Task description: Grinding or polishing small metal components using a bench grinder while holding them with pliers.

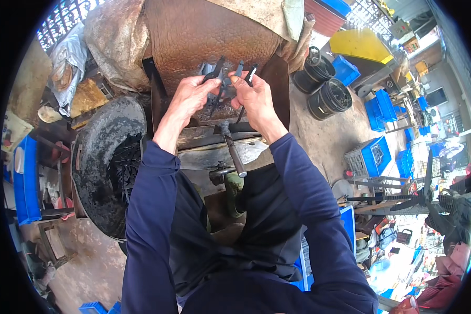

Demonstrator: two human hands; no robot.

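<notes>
My left hand is closed on a dark, thin flat metal piece, whose end points up and away. Beside it my right hand pinches a grey flat metal strip between thumb and fingers. A slim black stick with white marks also sticks out of the right hand; its kind is unclear. Both hands are close together over a metal stand, in front of a brown, rough-surfaced sheet. Other dark slivers show between the hands, partly hidden by the fingers.
A big blackened round pan at my left holds many dark thin pieces. A metal rod juts toward me below the hands. Black buckets, a grey crate and blue bins stand right; a fan is farther right.
</notes>
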